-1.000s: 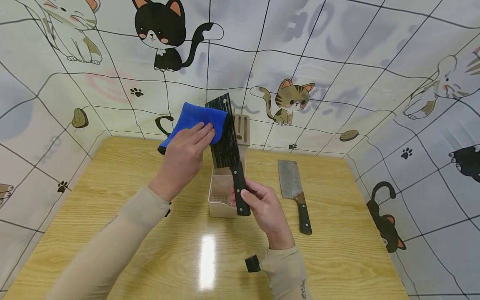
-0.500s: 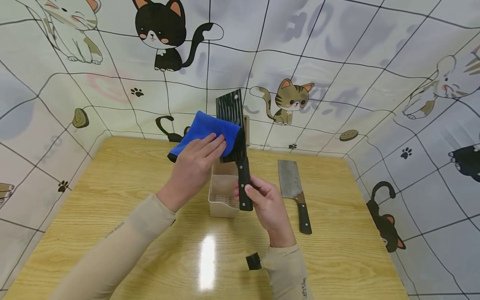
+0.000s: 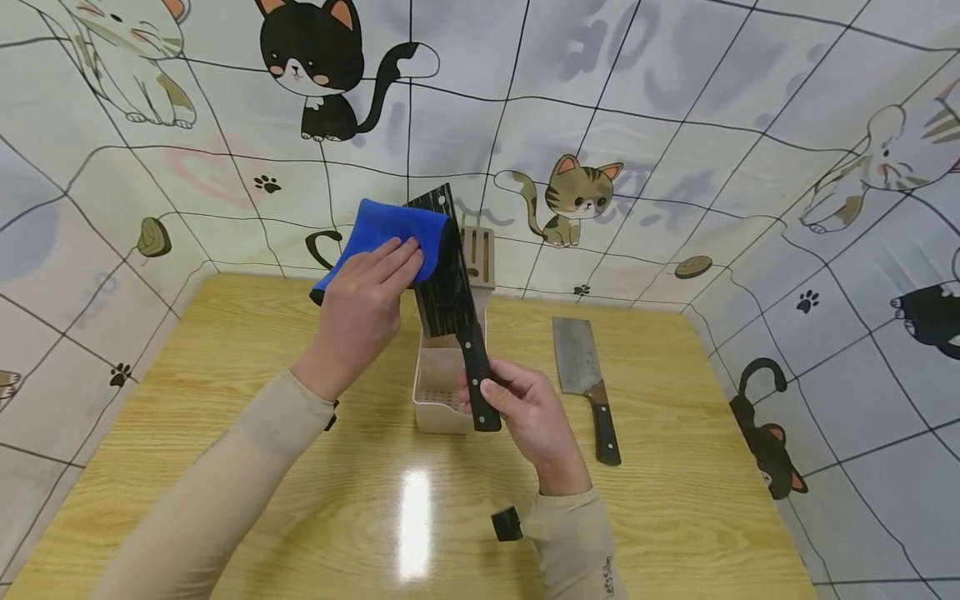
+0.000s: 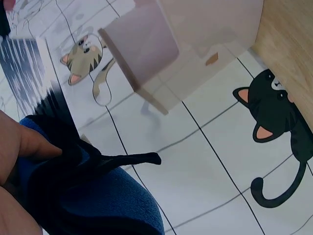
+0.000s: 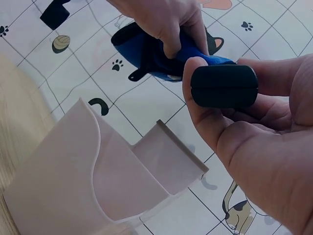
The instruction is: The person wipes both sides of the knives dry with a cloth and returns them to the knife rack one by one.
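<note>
In the head view, my right hand (image 3: 528, 412) grips the black riveted handle of a cleaver (image 3: 447, 296), held up with its blade tilted to the left. Dark stripes show across the blade. My left hand (image 3: 360, 304) holds a blue cloth (image 3: 393, 225) with black edging against the blade, covering much of its left part. In the left wrist view, the thumb lies over the folded cloth (image 4: 112, 196) beside the blade (image 4: 36, 73). The right wrist view shows the handle's butt end (image 5: 224, 87) between thumb and fingers; the blade is mostly hidden there.
Behind the held cleaver, a beige holder (image 3: 442, 417) with a slotted back part (image 3: 480, 258) stands on the wooden table (image 3: 300, 500). A second cleaver (image 3: 581, 358) with a worn grey blade lies to the right. A cat-print sheet (image 3: 465, 125) rises at the back and sides.
The cleaver and cloth first shifted right with both hands, the blade more upright. Now they are back to the left, the blade tilting left again. The head view has shifted slightly.
</note>
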The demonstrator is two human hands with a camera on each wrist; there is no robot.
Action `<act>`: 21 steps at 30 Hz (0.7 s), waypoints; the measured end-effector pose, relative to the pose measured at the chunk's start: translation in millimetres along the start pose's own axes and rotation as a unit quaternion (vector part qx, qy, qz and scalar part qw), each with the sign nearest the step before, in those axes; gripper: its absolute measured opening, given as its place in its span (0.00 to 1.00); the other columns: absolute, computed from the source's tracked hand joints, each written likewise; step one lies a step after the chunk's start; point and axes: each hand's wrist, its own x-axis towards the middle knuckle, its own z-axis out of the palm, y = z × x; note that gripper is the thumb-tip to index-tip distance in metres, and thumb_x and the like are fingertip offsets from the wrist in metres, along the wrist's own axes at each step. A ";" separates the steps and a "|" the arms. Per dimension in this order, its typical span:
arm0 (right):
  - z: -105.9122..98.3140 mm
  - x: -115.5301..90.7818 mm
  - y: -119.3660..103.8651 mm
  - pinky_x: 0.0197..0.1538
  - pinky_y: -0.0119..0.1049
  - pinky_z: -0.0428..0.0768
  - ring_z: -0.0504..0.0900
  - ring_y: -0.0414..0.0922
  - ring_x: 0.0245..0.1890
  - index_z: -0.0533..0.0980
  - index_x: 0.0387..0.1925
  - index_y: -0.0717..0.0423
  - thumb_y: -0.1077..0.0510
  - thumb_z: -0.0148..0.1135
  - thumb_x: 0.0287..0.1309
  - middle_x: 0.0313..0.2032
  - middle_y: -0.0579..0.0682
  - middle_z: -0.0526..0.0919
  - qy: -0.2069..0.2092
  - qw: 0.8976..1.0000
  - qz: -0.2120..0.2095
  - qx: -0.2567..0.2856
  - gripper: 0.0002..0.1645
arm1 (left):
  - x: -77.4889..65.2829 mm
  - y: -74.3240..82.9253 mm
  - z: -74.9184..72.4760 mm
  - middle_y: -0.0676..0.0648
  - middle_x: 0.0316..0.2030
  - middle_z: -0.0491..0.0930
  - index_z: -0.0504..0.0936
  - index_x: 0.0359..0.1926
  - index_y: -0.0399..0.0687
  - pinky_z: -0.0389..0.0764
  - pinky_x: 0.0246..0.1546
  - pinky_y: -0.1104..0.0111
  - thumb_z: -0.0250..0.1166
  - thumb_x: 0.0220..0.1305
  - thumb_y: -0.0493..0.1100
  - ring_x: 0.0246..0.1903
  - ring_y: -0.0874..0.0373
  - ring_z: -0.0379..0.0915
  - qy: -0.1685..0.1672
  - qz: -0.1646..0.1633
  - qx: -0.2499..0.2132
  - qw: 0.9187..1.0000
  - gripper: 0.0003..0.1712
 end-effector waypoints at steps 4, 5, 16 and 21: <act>0.3 -1.3 -1.0 0.48 0.37 0.87 0.86 0.43 0.42 0.63 0.68 0.83 0.68 0.51 0.75 0.44 0.48 0.86 -0.011 1.000 0.007 0.000 0.27 | 3.0 -9.2 -1.5 0.37 0.58 0.84 0.85 0.59 0.35 0.82 0.58 0.47 0.58 0.68 0.23 0.58 0.40 0.81 0.012 -0.016 0.005 1.000 0.21; 0.4 -1.4 -1.3 0.48 0.37 0.87 0.86 0.43 0.42 0.63 0.68 0.82 0.68 0.51 0.75 0.45 0.48 0.86 -0.013 1.000 0.008 -0.001 0.27 | 3.7 -11.5 -1.9 0.37 0.58 0.84 0.85 0.58 0.35 0.81 0.58 0.47 0.57 0.68 0.23 0.58 0.40 0.81 0.013 -0.019 0.006 1.000 0.21; -1.1 -2.6 0.9 0.49 0.37 0.87 0.87 0.43 0.42 0.65 0.67 0.83 0.70 0.50 0.74 0.45 0.49 0.87 -0.045 0.999 0.005 -0.023 0.26 | 9.4 -31.9 -10.6 0.36 0.59 0.82 0.84 0.59 0.33 0.79 0.62 0.47 0.56 0.69 0.23 0.61 0.39 0.79 0.020 -0.060 0.007 0.998 0.21; -0.3 -2.4 1.8 0.49 0.38 0.88 0.88 0.42 0.42 0.67 0.67 0.81 0.68 0.52 0.75 0.46 0.65 0.85 -0.046 0.998 0.005 -0.048 0.26 | 10.7 -31.5 -12.2 0.36 0.59 0.82 0.83 0.60 0.33 0.78 0.62 0.47 0.55 0.69 0.23 0.61 0.39 0.79 0.022 -0.062 -0.001 0.998 0.22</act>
